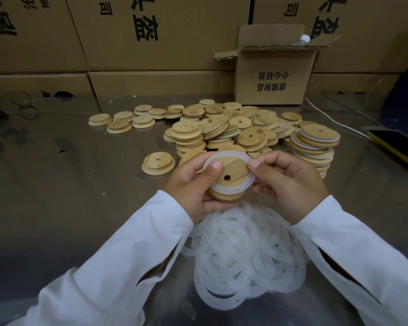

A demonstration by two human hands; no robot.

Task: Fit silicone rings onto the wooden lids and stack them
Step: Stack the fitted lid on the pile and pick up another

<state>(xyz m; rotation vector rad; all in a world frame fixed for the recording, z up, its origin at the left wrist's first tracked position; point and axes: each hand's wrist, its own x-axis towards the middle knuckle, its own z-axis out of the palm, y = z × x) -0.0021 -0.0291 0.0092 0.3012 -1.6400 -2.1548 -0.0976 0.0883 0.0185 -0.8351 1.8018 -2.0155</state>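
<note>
Wood, pale and fine-grained, turned into a flat stepped disc: wooden lid (237, 170) held up above the bench (80, 184) between both grips, just over a loose heap of rings (245, 250). No long axis, being round; stepped face tilted up toward the camera, small round hole just left of and below centre, a darker strip of grain slanting across the face. Around the raised step, silicone ring (226, 190), milky white, thin and floppy, its far arc standing off past the lid's upper edge. Under and around the lid's left side, left grip (191, 187) curled, thumb pressing the ring's upper left. At the ring's right edge, right grip (287, 184) pinching, thumb on top, fingers curled beneath. Both arms in white sleeves (127, 243).

Beyond, on dull reflective metal: a sprawling pile of bare lids (222, 128), some in low leaning stacks, with one lone lid (158, 163) lying left of the hands. At the right, a leaning stack of ringed lids (316, 147), white bands showing between the wooden layers. Behind, a small open cardboard box (273, 78) with a white bottle cap (304, 40) poking out, and a wall of brown printed cartons (151, 31). Across the bench, white cable (327, 116) trailing toward a dark slab with a yellow edge (391, 142).
</note>
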